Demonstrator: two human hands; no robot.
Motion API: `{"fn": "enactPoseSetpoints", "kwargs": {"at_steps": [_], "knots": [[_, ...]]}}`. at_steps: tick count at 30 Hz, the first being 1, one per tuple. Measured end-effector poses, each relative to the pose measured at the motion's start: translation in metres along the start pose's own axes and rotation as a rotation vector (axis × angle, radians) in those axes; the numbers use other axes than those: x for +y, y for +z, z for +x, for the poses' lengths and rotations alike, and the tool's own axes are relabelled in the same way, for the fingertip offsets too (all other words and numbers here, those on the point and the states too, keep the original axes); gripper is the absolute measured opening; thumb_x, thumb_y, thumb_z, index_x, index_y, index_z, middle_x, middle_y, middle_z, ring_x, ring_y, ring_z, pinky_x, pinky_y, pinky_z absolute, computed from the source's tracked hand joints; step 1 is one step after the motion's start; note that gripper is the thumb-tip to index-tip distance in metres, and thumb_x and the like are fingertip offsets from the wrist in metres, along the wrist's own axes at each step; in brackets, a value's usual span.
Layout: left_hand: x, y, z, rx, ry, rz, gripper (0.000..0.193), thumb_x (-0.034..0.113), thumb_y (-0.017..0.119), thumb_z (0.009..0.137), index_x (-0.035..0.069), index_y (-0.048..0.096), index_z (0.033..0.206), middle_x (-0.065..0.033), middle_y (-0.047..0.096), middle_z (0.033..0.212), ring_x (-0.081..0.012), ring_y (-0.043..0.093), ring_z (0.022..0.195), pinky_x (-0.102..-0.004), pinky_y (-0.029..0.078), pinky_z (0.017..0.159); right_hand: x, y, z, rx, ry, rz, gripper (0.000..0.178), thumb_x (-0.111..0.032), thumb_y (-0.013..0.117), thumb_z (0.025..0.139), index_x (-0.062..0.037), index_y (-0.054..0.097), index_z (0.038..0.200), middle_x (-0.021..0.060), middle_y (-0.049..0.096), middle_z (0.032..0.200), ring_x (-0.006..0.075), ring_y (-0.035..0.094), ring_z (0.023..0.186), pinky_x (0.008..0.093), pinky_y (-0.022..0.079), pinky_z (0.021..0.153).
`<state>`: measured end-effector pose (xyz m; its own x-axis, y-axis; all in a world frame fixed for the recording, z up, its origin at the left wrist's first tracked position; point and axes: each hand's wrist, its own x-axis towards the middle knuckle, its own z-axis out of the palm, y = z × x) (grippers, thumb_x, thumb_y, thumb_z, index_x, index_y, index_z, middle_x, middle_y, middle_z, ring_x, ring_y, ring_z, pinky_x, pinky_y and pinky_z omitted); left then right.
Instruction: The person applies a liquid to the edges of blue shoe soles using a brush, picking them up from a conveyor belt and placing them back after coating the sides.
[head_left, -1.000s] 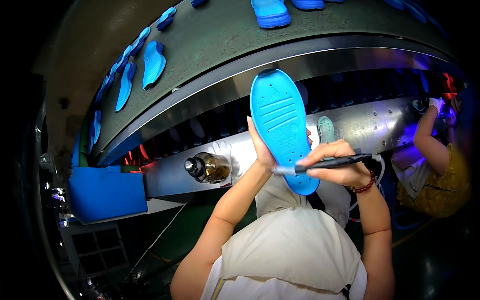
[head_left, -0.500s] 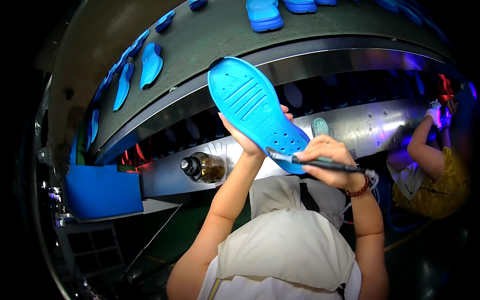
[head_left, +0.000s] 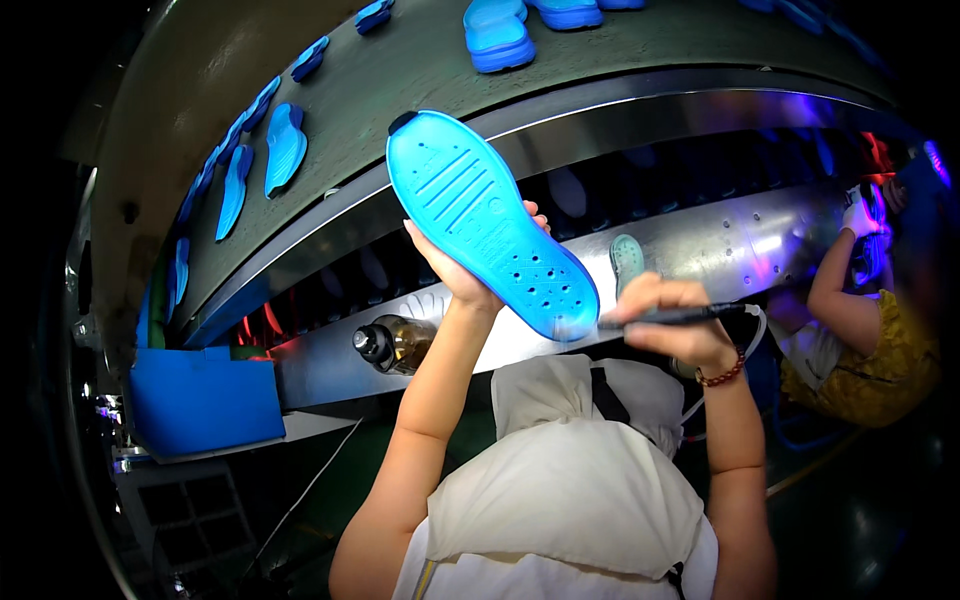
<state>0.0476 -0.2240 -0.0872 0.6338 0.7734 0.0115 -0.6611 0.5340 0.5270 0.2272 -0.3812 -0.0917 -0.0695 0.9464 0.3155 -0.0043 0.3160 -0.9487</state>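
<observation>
A bright blue shoe sole point(head_left: 480, 190) lies tilted across my left hand point(head_left: 462, 272), its grooved and holed face toward me. My left fingers wrap around its middle from beneath, and a small black piece point(head_left: 402, 123) sits at its far end. In my right hand point(head_left: 685, 338) is a slim brush point(head_left: 675, 315) with a black handle, gripped like a pen. Its bristles are smeared by motion over the sole's near end, so whether they touch cannot be told. A white tube point(head_left: 757, 330) runs from the brush's back end.
Beyond a metal edge, a dark conveyor belt point(head_left: 400, 85) carries several blue soles point(head_left: 286, 150). A dark-capped bottle point(head_left: 395, 343) and a pale green sole point(head_left: 627, 258) are on the metal shelf point(head_left: 320, 350). A blue box point(head_left: 205, 400) is at left; a gloved co-worker point(head_left: 850, 340) at right.
The sole and my left hand have shifted slightly left in view. The brush has moved toward the sole's near tip, its bristles now blurred. Soles on the belt appear shifted left too.
</observation>
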Motion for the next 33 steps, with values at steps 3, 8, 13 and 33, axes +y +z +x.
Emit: {"fn": "enactPoseSetpoints", "kwargs": {"at_steps": [3, 8, 13, 33], "knots": [[-0.007, 0.006, 0.007, -0.014, -0.005, 0.016, 0.103, 0.083, 0.007, 0.068, 0.0, 0.043, 0.118, -0.0248, 0.057, 0.095, -0.0357, 0.059, 0.079, -0.0469, 0.049, 0.071, 0.005, 0.009, 0.003, 0.042, -0.08, -0.165, 0.019, -0.004, 0.068, 0.07, -0.0034, 0.066, 0.089, 0.009, 0.065, 0.089, 0.0192, 0.06, 0.083, 0.0304, 0.046, 0.077], [0.003, 0.002, 0.005, -0.036, 0.007, 0.048, 0.104, 0.083, 0.008, 0.068, -0.001, 0.043, 0.119, -0.0257, 0.057, 0.094, -0.0365, 0.06, 0.078, -0.047, 0.05, 0.071, -0.009, 0.004, 0.0, -0.108, -0.083, 0.032, 0.022, -0.004, 0.069, 0.07, -0.004, 0.067, 0.091, 0.0091, 0.066, 0.09, 0.0192, 0.06, 0.084, 0.0301, 0.046, 0.078], [0.002, 0.01, 0.011, -0.02, 0.014, 0.104, 0.104, 0.083, 0.007, 0.068, -0.001, 0.042, 0.119, -0.0259, 0.057, 0.094, -0.0366, 0.06, 0.078, -0.0468, 0.05, 0.07, 0.003, 0.014, 0.003, -0.027, -0.056, -0.263, 0.022, -0.004, 0.069, 0.07, -0.0029, 0.067, 0.092, 0.0087, 0.065, 0.086, 0.0192, 0.059, 0.083, 0.029, 0.046, 0.076], [-0.025, 0.04, -0.013, -0.119, -0.139, -0.086, 0.081, 0.066, 0.024, 0.082, 0.007, 0.022, 0.137, -0.0206, 0.041, 0.128, -0.0385, 0.046, 0.111, -0.0514, 0.042, 0.087, 0.002, 0.029, 0.022, 0.347, 0.12, 0.748, 0.02, -0.001, 0.06, 0.078, 0.0037, 0.059, 0.098, 0.0164, 0.062, 0.096, 0.0186, 0.061, 0.089, 0.0276, 0.051, 0.078]]}}
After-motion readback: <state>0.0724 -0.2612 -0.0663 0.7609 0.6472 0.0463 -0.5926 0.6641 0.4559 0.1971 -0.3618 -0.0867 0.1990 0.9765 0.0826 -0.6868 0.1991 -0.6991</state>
